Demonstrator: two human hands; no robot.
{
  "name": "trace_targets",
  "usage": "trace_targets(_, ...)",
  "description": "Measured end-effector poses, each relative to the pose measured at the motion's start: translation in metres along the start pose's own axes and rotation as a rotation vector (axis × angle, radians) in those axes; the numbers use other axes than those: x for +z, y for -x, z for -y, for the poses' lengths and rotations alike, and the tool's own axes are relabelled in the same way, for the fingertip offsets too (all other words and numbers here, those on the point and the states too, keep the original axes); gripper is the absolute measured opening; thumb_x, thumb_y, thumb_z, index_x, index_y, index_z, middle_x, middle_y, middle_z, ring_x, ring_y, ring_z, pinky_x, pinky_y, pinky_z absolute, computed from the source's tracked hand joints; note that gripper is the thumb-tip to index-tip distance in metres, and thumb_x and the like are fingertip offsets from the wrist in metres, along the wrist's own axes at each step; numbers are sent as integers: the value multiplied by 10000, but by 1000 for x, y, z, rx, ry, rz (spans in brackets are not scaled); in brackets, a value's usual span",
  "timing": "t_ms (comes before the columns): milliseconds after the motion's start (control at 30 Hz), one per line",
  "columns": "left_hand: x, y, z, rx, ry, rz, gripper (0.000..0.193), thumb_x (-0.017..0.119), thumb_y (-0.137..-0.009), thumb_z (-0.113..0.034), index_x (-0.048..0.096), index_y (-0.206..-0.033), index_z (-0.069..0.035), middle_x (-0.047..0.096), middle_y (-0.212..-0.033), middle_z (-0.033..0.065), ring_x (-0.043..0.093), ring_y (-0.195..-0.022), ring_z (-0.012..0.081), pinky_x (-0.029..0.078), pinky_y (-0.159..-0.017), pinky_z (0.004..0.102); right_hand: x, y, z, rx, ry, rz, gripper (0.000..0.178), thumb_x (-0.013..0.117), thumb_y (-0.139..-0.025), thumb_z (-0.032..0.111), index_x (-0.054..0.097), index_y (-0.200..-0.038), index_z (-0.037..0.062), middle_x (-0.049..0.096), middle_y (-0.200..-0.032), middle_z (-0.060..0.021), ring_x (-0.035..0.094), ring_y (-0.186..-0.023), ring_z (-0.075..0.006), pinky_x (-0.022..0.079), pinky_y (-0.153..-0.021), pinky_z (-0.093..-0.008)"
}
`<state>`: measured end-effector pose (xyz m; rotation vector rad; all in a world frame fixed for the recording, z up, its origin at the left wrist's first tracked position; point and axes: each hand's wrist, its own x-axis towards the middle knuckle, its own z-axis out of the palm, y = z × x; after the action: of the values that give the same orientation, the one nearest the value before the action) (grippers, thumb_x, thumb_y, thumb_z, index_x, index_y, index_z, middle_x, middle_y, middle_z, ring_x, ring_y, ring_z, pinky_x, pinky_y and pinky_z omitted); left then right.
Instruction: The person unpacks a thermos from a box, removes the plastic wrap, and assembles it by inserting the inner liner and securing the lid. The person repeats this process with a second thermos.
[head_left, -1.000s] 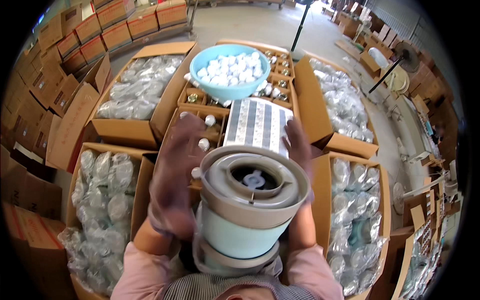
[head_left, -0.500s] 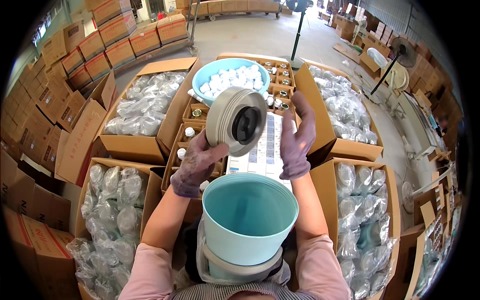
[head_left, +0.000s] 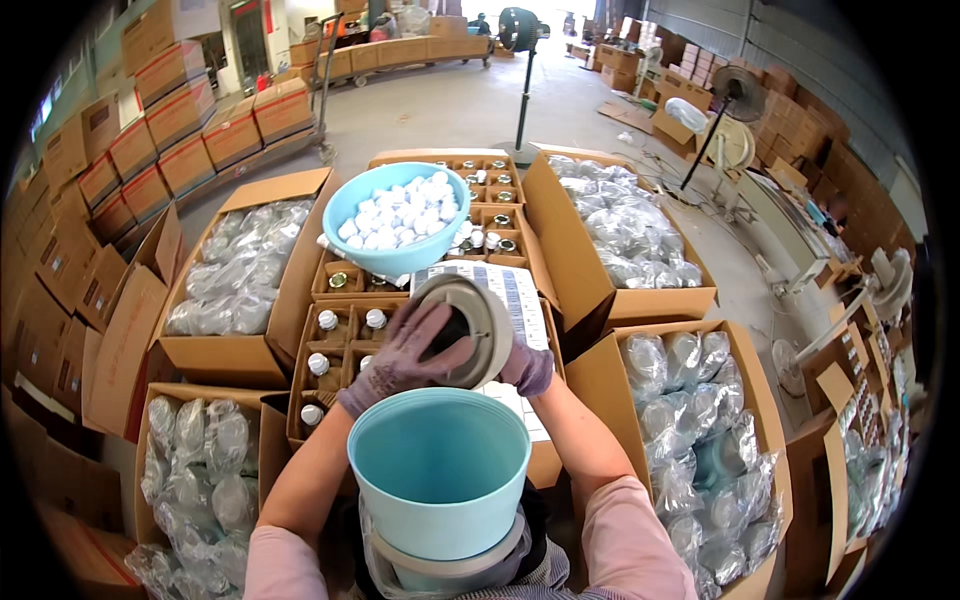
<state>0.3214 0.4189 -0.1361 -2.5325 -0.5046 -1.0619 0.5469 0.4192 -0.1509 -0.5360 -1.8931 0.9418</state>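
Observation:
A round grey screw-type lid [head_left: 488, 325] with a dark centre is tilted up over the white printed sheets. My left hand [head_left: 405, 352], in a mauve glove, has its fingers laid across the lid's face and rim. My right hand [head_left: 527, 368], gloved alike, grips the lid's lower right edge; most of its fingers are hidden behind it. Just below both hands stands a light blue bucket [head_left: 440, 510], open at the top, against my body. Clear plastic and a grey band surround its lower part. The printed sheets [head_left: 528, 310] lie on the carton ahead.
A blue basin [head_left: 335, 235] of white caps [head_left: 400, 215] rests on divided cartons of bottles [head_left: 318, 364]. Open cartons of plastic-wrapped containers [head_left: 245, 270] flank both sides. Beyond stand a black fan [head_left: 524, 90], stacked boxes [head_left: 185, 110] and a trolley handle [head_left: 325, 90].
The lid has come down and turned, and my left hand now lies across its face. My right hand, formerly apart and raised, has come in against the lid. The whole view has shifted.

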Motion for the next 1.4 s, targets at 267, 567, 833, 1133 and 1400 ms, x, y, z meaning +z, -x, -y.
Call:
trace_targets(267, 17, -1, -32, -762, 1088, -107, 833, 827, -774, -275, 404, -1440, -8, 512, -1329, 215, 499, -1284, 359, 412, -1079, 439, 24, -15, 16, 83, 232, -252, 709, 712, -852, 252, 388, -1451, 54, 540, -1321, -218, 523, -1220, -350, 426, -1047, -447)
trace_targets(567, 5, 13, -20, -634, 1231, -178, 837, 801, -793, -278, 374, -1482, -69, 419, -1470, 192, 422, -1359, 345, 330, -1139, 441, 31, -29, 54, -89, 501, -336, 617, 689, -857, 158, 395, -1382, 23, 567, -1226, -226, 559, -1159, -365, 486, -965, -409)
trace_targets(833, 4, 9, -18, -207, 216, -92, 634, 704, -820, -243, 486, -1413, -198, 299, -1509, 273, 312, -1367, 533, 301, -1130, 588, 5, -3, 32, 111, 216, -43, 526, 666, -934, 177, 468, -1401, 40, 572, -1339, -123, 578, -1171, -202, 507, -966, -354)
trace_targets(1133, 28, 25, -45, -400, 246, -228, 628, 724, -842, -277, 502, -1430, -278, 221, -1582, 200, 284, -1367, 548, 308, -1117, 596, 53, -25, 53, 190, 102, -240, 474, 587, -932, 161, 426, -1340, -19, 649, -1068, -170, 658, -926, -236, 541, -810, -332)
trace_targets(1400, 9, 57, -10, -309, -22, -55, 825, 809, -712, -312, 426, -1442, -302, 282, -1530, 194, 344, -1386, 429, 302, -1122, 595, 68, -32, 29, 275, -17, -74, 411, 579, -944, 234, 493, -1257, -20, 656, -990, -160, 656, -827, -225, 538, -743, -321)
